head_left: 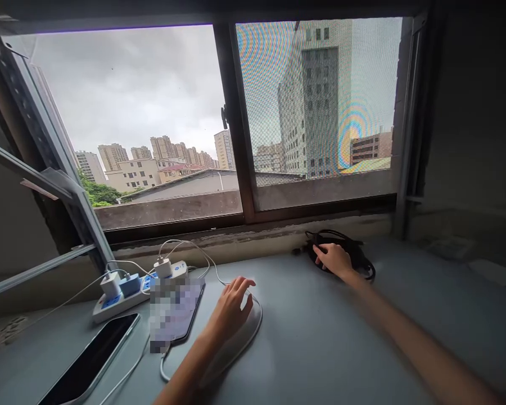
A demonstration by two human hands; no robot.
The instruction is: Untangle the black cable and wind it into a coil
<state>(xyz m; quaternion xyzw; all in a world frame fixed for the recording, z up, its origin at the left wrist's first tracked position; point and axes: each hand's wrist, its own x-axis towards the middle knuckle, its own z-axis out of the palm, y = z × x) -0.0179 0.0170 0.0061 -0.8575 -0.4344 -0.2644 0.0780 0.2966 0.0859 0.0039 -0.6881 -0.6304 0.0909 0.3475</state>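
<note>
My right hand point(335, 260) reaches to the back of the table, its fingers closed on a bundle of black cable point(356, 253) that lies near the wall under the window. Part of the bundle is hidden behind the hand. My left hand point(235, 306) hovers over the table at the middle, fingers stretched and apart, holding nothing. Around and beneath it curves a white charging cable point(259, 320). Just left of that hand is a phone point(185, 309) with a blurred-out screen, the cable running to its lower end.
A white power strip point(126, 306) with several chargers plugged in stands at the back left. A second phone point(93, 360) with a dark screen lies at the front left. Metal frame posts point(86, 219) rise at the left, and a sliding window point(242, 140) fills the back.
</note>
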